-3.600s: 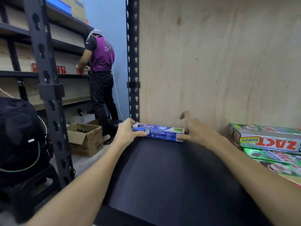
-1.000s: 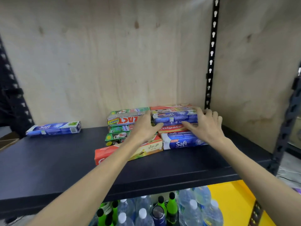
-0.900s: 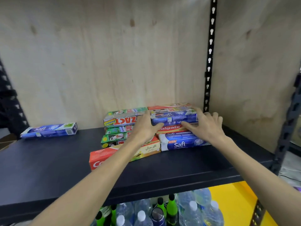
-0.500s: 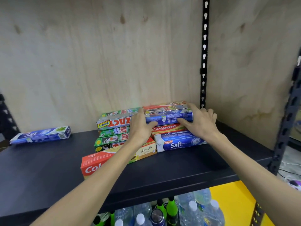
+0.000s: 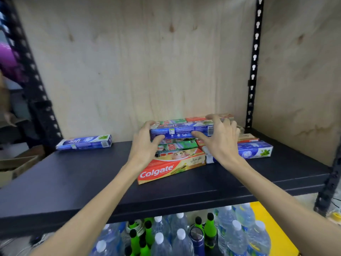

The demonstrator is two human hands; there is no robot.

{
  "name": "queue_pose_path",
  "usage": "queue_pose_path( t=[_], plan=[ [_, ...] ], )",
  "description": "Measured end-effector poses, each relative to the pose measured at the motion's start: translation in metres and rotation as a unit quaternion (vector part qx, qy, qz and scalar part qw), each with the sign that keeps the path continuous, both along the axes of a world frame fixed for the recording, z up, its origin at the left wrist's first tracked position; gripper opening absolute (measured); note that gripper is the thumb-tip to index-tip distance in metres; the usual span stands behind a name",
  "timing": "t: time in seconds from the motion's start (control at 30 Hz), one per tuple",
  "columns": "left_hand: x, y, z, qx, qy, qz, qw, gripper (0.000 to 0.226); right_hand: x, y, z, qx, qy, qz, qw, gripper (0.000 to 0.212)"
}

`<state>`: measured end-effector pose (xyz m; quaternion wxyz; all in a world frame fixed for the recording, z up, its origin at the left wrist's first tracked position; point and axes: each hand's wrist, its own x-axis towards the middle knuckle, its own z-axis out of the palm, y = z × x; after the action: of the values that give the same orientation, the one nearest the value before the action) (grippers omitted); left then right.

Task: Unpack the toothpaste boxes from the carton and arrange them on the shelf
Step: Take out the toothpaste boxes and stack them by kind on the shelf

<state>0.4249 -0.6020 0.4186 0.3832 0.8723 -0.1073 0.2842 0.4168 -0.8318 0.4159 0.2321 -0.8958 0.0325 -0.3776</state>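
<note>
Both hands are now lifting a blue Safi box (image 5: pixel 181 131) off the top of the pile; half a second ago it was lying flat on the stack under the palms, and now it is tilted with its printed side facing the camera, held just above the green boxes (image 5: pixel 176 145). The left hand (image 5: pixel 145 145) is gripping the box's left end, fingers curled over the top and thumb pressed beneath. The right hand (image 5: pixel 220 139) is pinching the right end the same way, fingers over the top edge, thumb on the near face. The view has also been swinging left, so the pile is sitting more toward the middle of the frame than before.

The red Colgate box (image 5: pixel 167 169) is lying at the front of the pile, angled toward the shelf edge. Another Safi box (image 5: pixel 255 150) is lying flat on the right, behind the right wrist. A lone Safi box (image 5: pixel 84 143) is resting well apart on the left, against the back board.

The shelf (image 5: pixel 73 183) is a dark, matte board, backed by pale plywood (image 5: pixel 138 61) and framed by black slotted uprights (image 5: pixel 253 61). Below it, water bottles (image 5: pixel 234 235) and green bottles (image 5: pixel 209 228) are standing packed together. A cardboard carton (image 5: pixel 13 167) is showing at the far left, blurred.
</note>
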Motion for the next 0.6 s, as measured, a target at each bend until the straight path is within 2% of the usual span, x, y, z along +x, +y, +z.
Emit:
queue_pose_path(
  t=[0.13, 0.37, 0.6],
  plan=[
    [-0.014, 0.075, -0.001, 0.005, 0.007, 0.039, 0.999, 0.057, 0.004, 0.065, -0.001, -0.004, 0.006, 0.06, 0.998, 0.076],
    [-0.021, 0.21, -0.02, 0.007, 0.031, 0.099, 0.995, 0.059, 0.023, 0.185, 0.0, 0.004, 0.03, 0.177, 0.984, 0.062],
    [-0.013, 0.283, -0.033, 0.005, 0.045, 0.129, 0.991, 0.058, 0.063, 0.262, -0.011, 0.009, 0.138, 0.248, 0.959, 0.062]
  ],
)
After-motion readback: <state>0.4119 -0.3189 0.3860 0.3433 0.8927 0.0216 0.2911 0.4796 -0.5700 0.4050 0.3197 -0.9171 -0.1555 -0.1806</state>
